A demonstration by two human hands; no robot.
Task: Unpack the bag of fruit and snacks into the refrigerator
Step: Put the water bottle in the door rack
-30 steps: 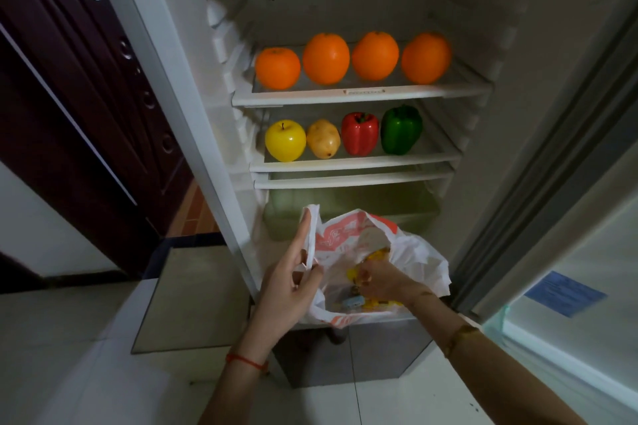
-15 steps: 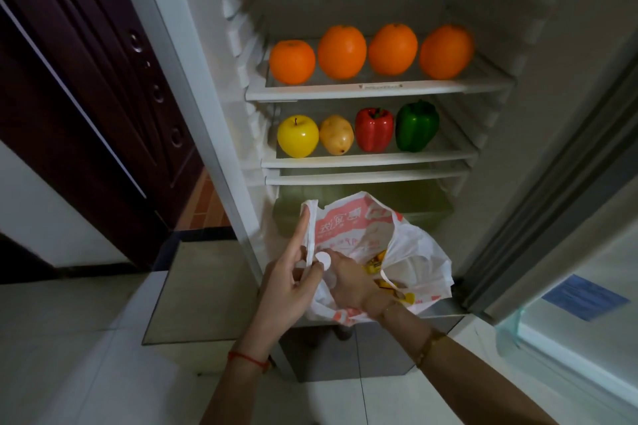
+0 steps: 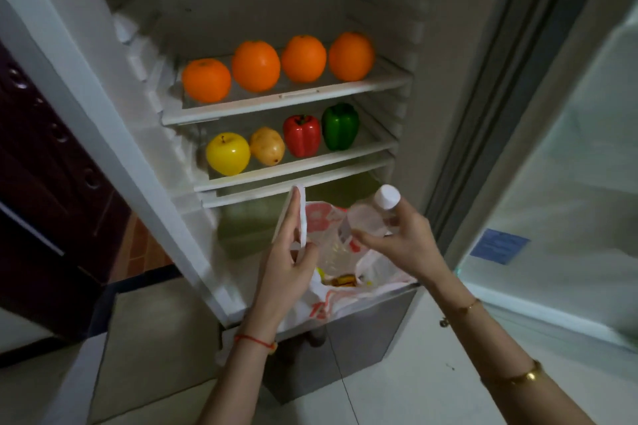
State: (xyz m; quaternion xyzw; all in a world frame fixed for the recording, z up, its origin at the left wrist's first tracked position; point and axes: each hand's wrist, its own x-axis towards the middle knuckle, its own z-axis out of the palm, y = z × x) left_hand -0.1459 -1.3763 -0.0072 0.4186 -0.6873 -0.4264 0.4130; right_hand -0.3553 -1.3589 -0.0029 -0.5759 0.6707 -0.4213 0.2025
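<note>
refrigerator: white, door open, fruit on two shelves | bag: white plastic with red print, crumpled open on the bottom ledge | left hand: pinches the bag's handle | right hand: grips bottle, clear with white cap, above the bag
</note>
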